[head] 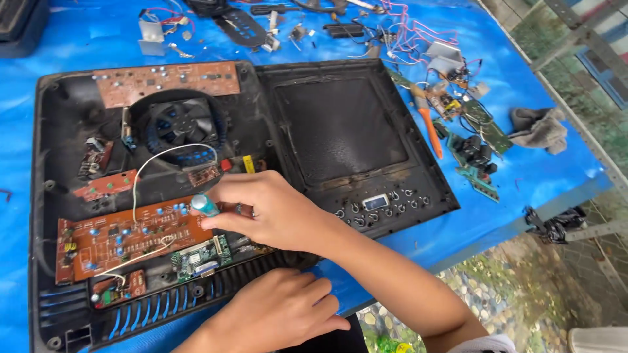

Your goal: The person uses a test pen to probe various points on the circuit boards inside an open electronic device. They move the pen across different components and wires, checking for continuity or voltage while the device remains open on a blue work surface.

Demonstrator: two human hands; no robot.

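Your right hand (278, 209) closes its grip on a teal-handled screwdriver (206, 205), set just right of the large brown circuit board (124, 238) in the open black casing (261, 98). Your left hand (275, 314) lies flat, fingers loose and holding nothing, on the casing's vented edge below that board.
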